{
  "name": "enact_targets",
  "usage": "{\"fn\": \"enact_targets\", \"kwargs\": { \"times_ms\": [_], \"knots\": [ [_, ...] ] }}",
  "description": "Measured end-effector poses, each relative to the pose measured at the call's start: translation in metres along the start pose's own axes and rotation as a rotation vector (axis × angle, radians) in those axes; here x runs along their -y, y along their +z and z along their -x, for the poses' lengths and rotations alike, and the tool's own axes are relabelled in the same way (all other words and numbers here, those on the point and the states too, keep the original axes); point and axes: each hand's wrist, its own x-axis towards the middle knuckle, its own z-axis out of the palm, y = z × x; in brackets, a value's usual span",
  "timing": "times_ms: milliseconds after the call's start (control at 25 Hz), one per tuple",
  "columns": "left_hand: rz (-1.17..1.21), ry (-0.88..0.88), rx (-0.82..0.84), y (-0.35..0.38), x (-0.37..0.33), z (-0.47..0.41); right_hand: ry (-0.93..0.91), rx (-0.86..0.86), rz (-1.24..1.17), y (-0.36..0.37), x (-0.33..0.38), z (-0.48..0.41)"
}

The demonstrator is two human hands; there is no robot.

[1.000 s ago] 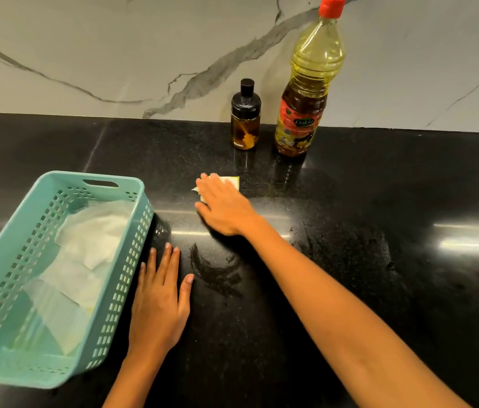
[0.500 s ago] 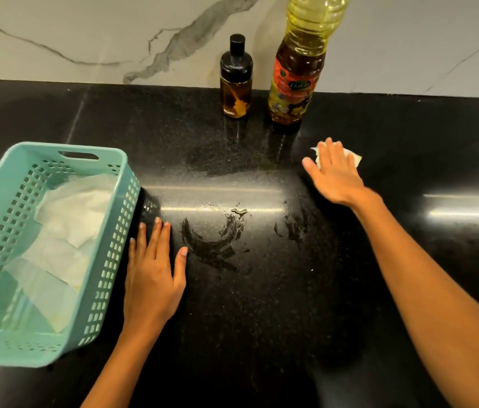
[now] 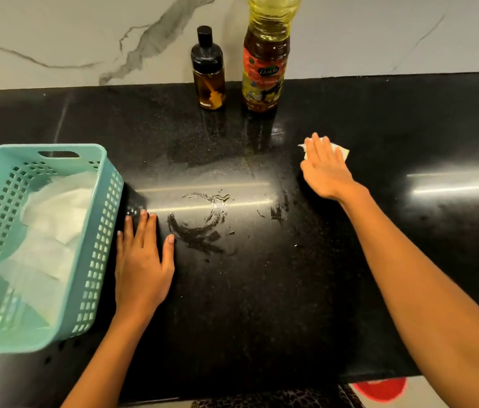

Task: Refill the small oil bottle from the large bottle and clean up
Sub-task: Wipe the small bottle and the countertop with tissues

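Tissue [image 3: 340, 151] pressed under straight fingers of right hand [image 3: 325, 169]; left hand [image 3: 141, 260] spread, empty, on black counter [image 3: 262, 290]
Beyond and left of right hand: small oil bottle [image 3: 208, 75] marked AGARO, large bottle [image 3: 265, 63] labelled Dalda, top cut off; tissue mostly hidden

This is a kitchen, most likely in a home. A black, speckled, polished-stone countertop [image 3: 262, 304] runs under a pale marble-look backsplash [image 3: 55, 30] with grey veins. A large plastic cooking-oil bottle [image 3: 264, 63] with a printed label stands at the back of the counter against that wall. Just left of the large bottle stands a small amber oil dispenser [image 3: 208, 75] with a black cap. In front of the large bottle, greasy ring-shaped smears [image 3: 200, 222] shine on the stone. Well to the left of the large bottle sits a teal perforated plastic basket [image 3: 108, 184] with white paper towels [image 3: 55, 219] inside.
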Motion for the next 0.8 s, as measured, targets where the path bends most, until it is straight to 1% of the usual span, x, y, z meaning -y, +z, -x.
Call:
{"fn": "enact_targets", "kwargs": {
  "times_ms": [120, 280, 400, 480, 560, 640, 720, 800],
  "knots": [
    [-0.001, 0.006, -0.002, 0.001, 0.003, 0.001, -0.1, -0.049, 0.057, 0.034, 0.001, 0.072],
    [0.012, 0.019, 0.01, -0.002, 0.001, 0.003, -0.172, -0.078, 0.042, 0.064, -0.011, 0.193],
    [0.053, 0.108, -0.031, -0.009, -0.003, 0.024, -0.18, -0.078, 0.067, 0.073, -0.024, 0.252],
    [0.085, 0.151, -0.033, -0.013, -0.002, 0.051, -0.126, -0.088, 0.068, 0.07, -0.034, 0.256],
    [0.087, 0.151, -0.028, -0.018, 0.006, 0.081, -0.048, -0.114, 0.08, 0.063, -0.036, 0.235],
    [0.071, 0.144, -0.026, -0.021, 0.016, 0.105, 0.037, -0.117, 0.055, 0.059, -0.024, 0.213],
    [0.051, 0.131, -0.019, -0.023, 0.023, 0.12, 0.012, -0.113, 0.052, 0.064, -0.004, 0.212],
    [0.037, 0.13, -0.02, -0.023, 0.025, 0.126, -0.116, -0.129, 0.11, 0.079, 0.012, 0.24]
  ]
}}
